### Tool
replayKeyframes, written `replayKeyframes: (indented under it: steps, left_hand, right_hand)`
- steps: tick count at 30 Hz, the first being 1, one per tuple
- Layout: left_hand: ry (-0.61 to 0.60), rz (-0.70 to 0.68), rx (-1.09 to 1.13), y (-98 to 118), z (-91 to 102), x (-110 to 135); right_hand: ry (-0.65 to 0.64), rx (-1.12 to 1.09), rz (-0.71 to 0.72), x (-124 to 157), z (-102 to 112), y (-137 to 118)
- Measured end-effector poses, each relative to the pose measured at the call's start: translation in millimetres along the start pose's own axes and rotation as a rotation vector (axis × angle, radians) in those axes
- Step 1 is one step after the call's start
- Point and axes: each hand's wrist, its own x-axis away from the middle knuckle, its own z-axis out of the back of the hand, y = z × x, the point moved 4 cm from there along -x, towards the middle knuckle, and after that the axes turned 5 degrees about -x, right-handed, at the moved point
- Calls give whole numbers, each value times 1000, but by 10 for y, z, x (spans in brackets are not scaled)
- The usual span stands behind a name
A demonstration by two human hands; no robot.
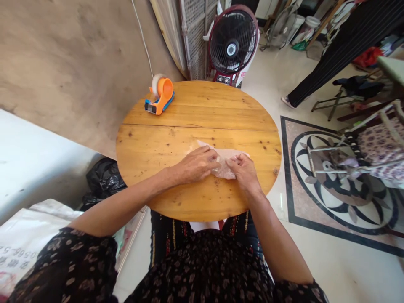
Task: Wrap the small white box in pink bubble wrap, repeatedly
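A crumpled, see-through sheet that looks like bubble wrap (227, 169) lies folded on the round wooden table (195, 198), in front of my body. My left hand (202, 163) is on its left end, fingers curled over the plastic. At the right end, my right hand (243, 169) pinches the sheet between thumb and fingers. Whether anything is wrapped inside the folds cannot be made out. Toward the table's far left edge stands an orange and blue tape dispenser (162, 94) with a roll of tape in it, apart from both hands.
Behind the table stands a fan (232, 46) with a dark red rim. A wooden board (78, 63) leans at the left, above a black plastic bag (105, 179). A person's leg in black trousers (328, 52) shows at the upper right, near a metal-framed chair (378, 147).
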Motion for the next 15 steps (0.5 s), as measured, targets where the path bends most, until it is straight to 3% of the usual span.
replayKeyframes:
  steps: [5, 15]
  left_hand:
    - [6, 9, 42, -8, -18, -10]
    - [164, 216, 313, -102, -142, 70]
  right_hand:
    - [-17, -103, -42, -4, -185, -101]
    - [-130, 81, -29, -50, -343, -270]
